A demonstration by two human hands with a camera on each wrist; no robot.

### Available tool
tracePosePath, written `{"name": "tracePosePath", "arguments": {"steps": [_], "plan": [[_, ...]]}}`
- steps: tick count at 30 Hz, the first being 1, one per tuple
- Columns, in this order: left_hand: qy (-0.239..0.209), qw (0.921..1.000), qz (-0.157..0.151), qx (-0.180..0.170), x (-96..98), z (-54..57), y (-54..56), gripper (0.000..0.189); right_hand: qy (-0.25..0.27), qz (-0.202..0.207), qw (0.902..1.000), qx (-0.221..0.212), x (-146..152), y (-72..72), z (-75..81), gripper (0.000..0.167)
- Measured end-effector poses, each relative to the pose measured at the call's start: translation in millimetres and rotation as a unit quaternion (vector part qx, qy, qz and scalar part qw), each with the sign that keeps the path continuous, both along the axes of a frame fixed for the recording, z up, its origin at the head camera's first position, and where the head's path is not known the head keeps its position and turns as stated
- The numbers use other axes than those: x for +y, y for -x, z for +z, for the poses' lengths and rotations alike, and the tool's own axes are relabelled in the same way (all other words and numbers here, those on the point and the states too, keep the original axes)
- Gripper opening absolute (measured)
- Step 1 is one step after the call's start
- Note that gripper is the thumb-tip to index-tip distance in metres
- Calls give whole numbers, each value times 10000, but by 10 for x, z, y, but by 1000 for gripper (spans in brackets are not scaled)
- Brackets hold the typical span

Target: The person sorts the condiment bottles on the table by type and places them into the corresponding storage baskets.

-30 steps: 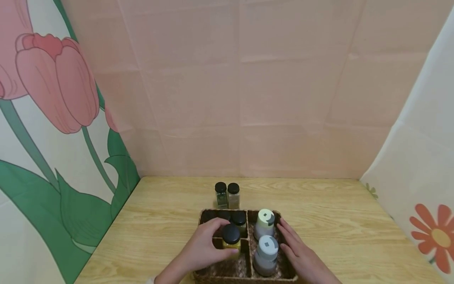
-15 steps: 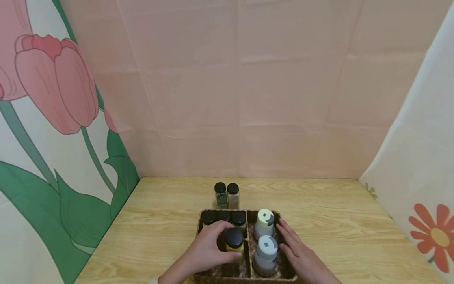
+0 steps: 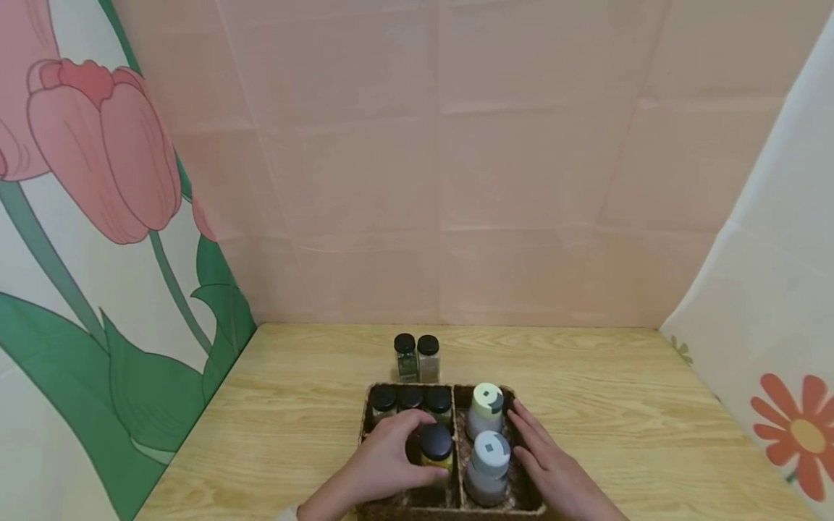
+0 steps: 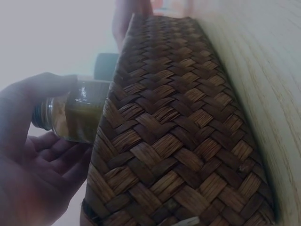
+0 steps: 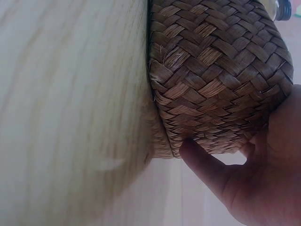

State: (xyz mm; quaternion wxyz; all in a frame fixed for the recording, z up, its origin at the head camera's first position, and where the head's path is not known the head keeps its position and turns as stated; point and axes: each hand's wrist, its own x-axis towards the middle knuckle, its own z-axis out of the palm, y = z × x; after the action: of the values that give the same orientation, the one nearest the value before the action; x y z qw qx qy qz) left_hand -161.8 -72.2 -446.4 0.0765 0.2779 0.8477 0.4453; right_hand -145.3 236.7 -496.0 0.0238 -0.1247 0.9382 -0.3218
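In the head view my left hand (image 3: 391, 456) grips a spice jar (image 3: 436, 443) with a black lid and yellow contents, thumb on the near side and fingers on the far side. The jar is upright over the front-left compartment of a woven basket (image 3: 449, 514), close to the divider. From the left wrist view, the glass jar (image 4: 84, 115) has its lower end hidden behind the basket wall (image 4: 164, 127). My right hand (image 3: 554, 463) lies along the basket's right side with fairly straight fingers; in the right wrist view a finger (image 5: 202, 162) touches the outer weave.
Three black-lidded jars (image 3: 410, 396) stand in the back-left compartment. Two grey bottles with pale caps (image 3: 491, 452) occupy the right compartment. Behind the basket, two more black-lidded jars (image 3: 417, 362) stand on the wooden table (image 3: 586, 376). Cloth panels enclose the back and sides.
My left hand has moved the yellow jar slightly right and towards me, nearer the divider. The back-left jars show more now. The right hand has stayed at the basket's side.
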Motion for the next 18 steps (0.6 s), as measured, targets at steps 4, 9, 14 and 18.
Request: {"name": "tracePosePath", "arguments": {"steps": [4, 9, 14, 18], "plan": [[36, 10000, -9, 39, 14, -16, -1, 52, 11, 21, 10000, -70, 2, -1, 7, 58], [61, 9999, -34, -119, 34, -31, 2, 52, 3, 18, 9999, -157, -1, -4, 10, 59], [159, 9997, -30, -193, 55, -24, 7, 53, -3, 18, 9999, -114, -6, -6, 12, 59], [219, 9996, -34, -175, 67, -44, 20, 53, -17, -9, 10000, -81, -7, -3, 8, 58]]}}
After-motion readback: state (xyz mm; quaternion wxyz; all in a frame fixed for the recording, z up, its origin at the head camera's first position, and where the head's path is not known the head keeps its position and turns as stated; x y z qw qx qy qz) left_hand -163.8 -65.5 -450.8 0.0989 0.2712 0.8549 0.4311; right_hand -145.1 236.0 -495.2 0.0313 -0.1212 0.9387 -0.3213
